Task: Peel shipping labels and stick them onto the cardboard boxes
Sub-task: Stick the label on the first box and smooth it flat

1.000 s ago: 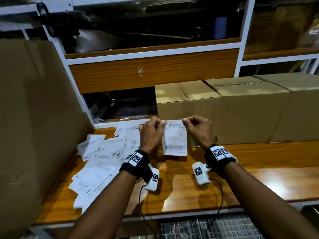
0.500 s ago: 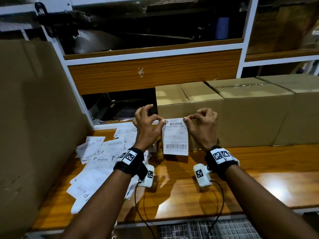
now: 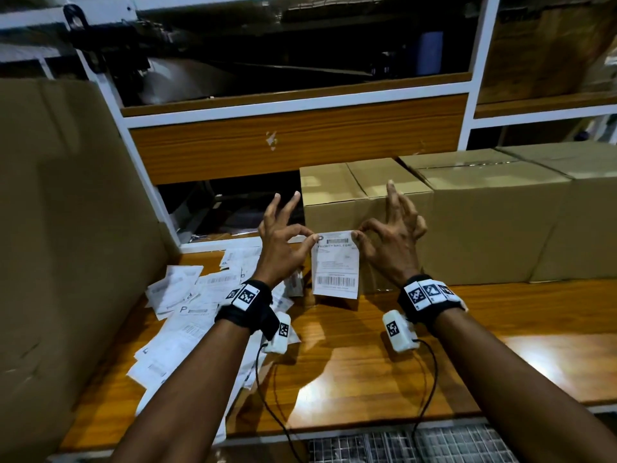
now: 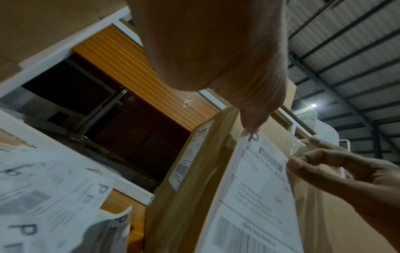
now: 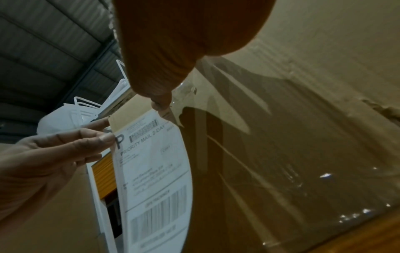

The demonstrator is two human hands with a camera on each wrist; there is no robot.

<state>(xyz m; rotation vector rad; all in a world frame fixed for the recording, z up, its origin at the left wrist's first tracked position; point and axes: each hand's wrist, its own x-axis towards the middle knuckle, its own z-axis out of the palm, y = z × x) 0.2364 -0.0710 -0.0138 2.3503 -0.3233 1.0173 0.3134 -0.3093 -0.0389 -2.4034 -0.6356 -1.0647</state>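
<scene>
The left hand (image 3: pixel 283 233) pinches the top left corner of a shipping label (image 3: pixel 337 265) in a thumb-and-forefinger grip, its other fingers spread upward. The right hand (image 3: pixel 390 235) pinches the top right corner the same way. The label hangs upright, printed side toward the person, in front of the leftmost cardboard box (image 3: pixel 354 198) on the wooden counter (image 3: pixel 350 355). More loose labels (image 3: pixel 187 305) lie scattered at the left. Two more boxes (image 3: pixel 494 212) stand to the right.

Wooden bench (image 3: pixel 384 372) carries cardboard boxes (image 3: pixel 494 222) and scattered label sheets (image 3: pixel 187 312)
</scene>
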